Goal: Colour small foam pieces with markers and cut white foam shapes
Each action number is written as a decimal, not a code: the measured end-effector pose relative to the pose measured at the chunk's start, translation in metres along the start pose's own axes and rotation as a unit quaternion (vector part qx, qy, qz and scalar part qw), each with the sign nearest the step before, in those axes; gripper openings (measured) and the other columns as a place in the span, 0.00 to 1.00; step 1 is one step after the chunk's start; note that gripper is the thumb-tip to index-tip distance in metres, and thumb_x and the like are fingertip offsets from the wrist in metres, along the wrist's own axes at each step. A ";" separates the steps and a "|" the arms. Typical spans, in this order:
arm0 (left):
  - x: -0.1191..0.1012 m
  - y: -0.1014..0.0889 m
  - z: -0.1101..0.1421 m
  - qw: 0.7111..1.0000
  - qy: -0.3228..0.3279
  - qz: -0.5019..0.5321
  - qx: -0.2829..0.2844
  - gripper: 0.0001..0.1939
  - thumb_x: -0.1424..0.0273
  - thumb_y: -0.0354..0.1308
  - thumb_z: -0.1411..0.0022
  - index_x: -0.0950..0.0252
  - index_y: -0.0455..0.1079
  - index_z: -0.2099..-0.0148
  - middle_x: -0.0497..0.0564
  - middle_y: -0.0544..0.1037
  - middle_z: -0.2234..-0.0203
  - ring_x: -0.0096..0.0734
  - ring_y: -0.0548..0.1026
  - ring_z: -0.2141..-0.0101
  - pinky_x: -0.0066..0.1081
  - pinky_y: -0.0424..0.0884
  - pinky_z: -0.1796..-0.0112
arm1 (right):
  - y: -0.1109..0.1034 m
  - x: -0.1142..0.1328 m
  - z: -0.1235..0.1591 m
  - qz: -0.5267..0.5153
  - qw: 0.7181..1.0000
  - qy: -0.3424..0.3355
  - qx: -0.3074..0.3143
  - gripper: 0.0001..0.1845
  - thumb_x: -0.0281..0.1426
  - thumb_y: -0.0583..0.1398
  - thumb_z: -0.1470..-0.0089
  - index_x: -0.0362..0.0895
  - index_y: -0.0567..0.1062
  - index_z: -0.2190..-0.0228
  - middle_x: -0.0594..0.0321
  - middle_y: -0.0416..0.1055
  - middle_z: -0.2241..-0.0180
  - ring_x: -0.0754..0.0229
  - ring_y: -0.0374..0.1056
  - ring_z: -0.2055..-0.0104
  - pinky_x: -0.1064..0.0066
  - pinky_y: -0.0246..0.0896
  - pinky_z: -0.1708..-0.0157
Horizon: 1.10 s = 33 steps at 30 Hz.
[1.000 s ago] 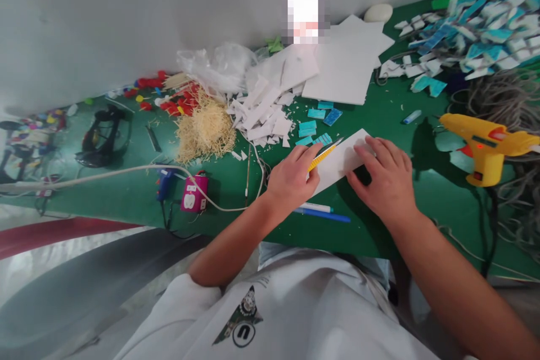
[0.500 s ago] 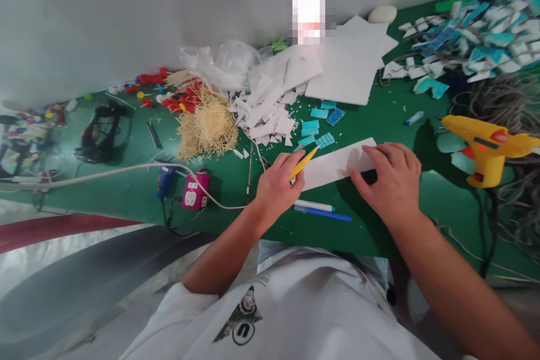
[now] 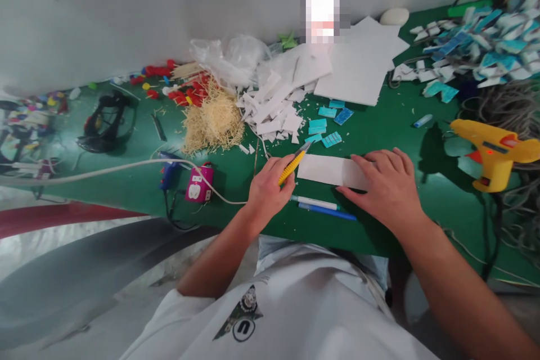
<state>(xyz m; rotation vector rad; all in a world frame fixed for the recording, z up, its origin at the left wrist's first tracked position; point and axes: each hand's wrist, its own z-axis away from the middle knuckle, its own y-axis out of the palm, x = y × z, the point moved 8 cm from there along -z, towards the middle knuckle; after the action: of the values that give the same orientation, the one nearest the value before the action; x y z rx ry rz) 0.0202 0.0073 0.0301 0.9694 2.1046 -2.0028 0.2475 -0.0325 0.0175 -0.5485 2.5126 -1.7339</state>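
Note:
My left hand (image 3: 270, 183) is closed around a yellow craft knife (image 3: 292, 167), its blade pointing up and to the right. Just right of that hand, a white foam board strip (image 3: 323, 169) lies nearly level on the table. My right hand (image 3: 382, 185) grips the strip's right end, thumb at the near edge and fingers at the far edge; the palm hides that end. Below the strip lie a white pen (image 3: 317, 202) and a blue pen (image 3: 327, 212). Small blue-coated pieces (image 3: 331, 139) sit beyond the knife tip.
A yellow glue gun (image 3: 493, 152) stands at the right beside tangled grey cord (image 3: 506, 107). Foam board sheets (image 3: 358, 67), white scraps (image 3: 274, 115) and a heap of thin sticks (image 3: 215, 124) lie farther back. A white cable (image 3: 126, 167) runs across the left near a pink socket box (image 3: 199, 184).
The strip has turned from slanted to nearly level. My left hand has moved left off it with the craft knife, while my right hand keeps hold of its right end.

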 end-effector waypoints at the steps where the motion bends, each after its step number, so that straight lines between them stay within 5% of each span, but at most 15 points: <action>1: 0.000 0.000 0.001 1.000 0.002 0.001 -0.001 0.19 0.72 0.51 0.28 0.65 0.72 0.38 0.56 0.82 0.51 0.32 0.81 0.52 0.27 0.77 0.49 | -0.002 -0.001 0.000 0.008 1.000 0.009 0.008 0.30 0.50 0.62 0.40 0.41 0.78 0.47 0.47 0.77 0.55 0.42 0.70 0.48 0.42 0.61 0.39; 8: -0.004 0.003 0.010 1.000 0.005 0.001 0.025 0.22 0.72 0.50 0.27 0.62 0.69 0.34 0.55 0.81 0.47 0.32 0.81 0.49 0.28 0.79 0.49 | 0.011 0.009 -0.006 -0.031 0.993 -0.041 0.104 0.27 0.41 0.61 0.37 0.42 0.75 0.42 0.42 0.72 0.41 0.38 0.68 0.42 0.45 0.66 0.46; 19: -0.028 0.020 0.023 0.986 -0.073 -0.055 0.141 0.27 0.74 0.49 0.29 0.61 0.65 0.30 0.55 0.78 0.47 0.29 0.82 0.57 0.25 0.79 0.61 | 0.024 0.023 -0.028 -0.032 0.990 -0.082 0.114 0.22 0.37 0.62 0.40 0.42 0.77 0.47 0.45 0.75 0.49 0.44 0.69 0.49 0.55 0.65 0.52; 24: -0.037 0.020 0.027 0.985 -0.077 -0.027 0.152 0.29 0.75 0.48 0.30 0.61 0.63 0.29 0.56 0.76 0.45 0.31 0.82 0.56 0.26 0.80 0.58 | 0.028 0.019 -0.031 -0.026 0.991 -0.068 0.109 0.20 0.39 0.63 0.39 0.42 0.80 0.50 0.46 0.76 0.55 0.47 0.67 0.56 0.59 0.62 0.60; 33: -0.045 0.024 0.022 0.985 -0.072 -0.013 0.154 0.27 0.74 0.46 0.28 0.64 0.63 0.29 0.58 0.76 0.45 0.33 0.82 0.55 0.29 0.81 0.56 | 0.026 0.016 -0.025 -0.041 0.993 -0.057 0.092 0.25 0.44 0.60 0.38 0.43 0.79 0.46 0.45 0.75 0.53 0.46 0.66 0.54 0.57 0.63 0.58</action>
<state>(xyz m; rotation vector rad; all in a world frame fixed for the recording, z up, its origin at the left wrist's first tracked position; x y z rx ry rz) 0.0599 -0.0321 0.0273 0.8054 1.7774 -2.3817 0.2201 -0.0061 0.0055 -0.7230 2.2536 -1.8789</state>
